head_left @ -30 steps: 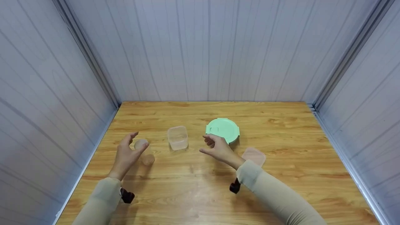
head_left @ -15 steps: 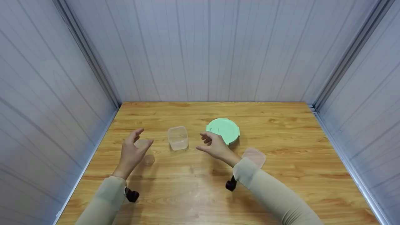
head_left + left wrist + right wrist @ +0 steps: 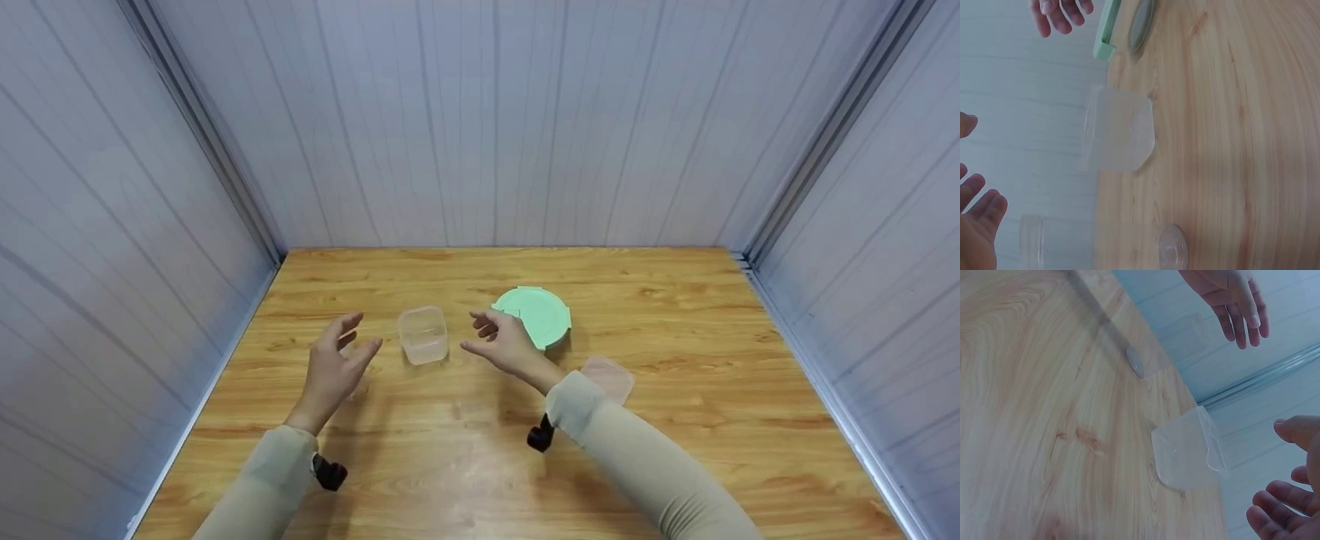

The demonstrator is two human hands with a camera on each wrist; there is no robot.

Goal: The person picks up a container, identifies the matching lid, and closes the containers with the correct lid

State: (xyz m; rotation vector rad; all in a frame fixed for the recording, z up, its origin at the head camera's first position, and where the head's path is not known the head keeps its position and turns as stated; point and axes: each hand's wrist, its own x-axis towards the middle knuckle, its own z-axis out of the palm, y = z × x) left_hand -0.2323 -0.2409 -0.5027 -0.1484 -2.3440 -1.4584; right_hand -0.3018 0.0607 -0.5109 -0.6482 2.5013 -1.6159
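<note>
A clear square plastic container point(image 3: 423, 337), its top uncovered, stands on the table between my two hands. To its left, my left hand point(image 3: 335, 371) hovers with fingers and thumb spread apart, holding nothing. A clear tall cylindrical jar point(image 3: 1067, 242) stands upright beside that hand; in the head view the hand mostly hides it. On the other side, my right hand point(image 3: 510, 346) is in the air with a gap between thumb and fingers. It covers part of a round container with a mint-green lid point(image 3: 547, 315) in the head view. Neither hand touches the square container.
A pale, translucent square lid point(image 3: 611, 379) lies flat on the wooden table point(image 3: 697, 450), partly behind the right sleeve point(image 3: 630, 442). Panelled walls point(image 3: 480, 120) enclose the table at the back and sides.
My left hand has moved right, passing in front of the tall jar toward the square container. My right hand has shifted left toward it. The view has tilted slightly; the containers stay put.
</note>
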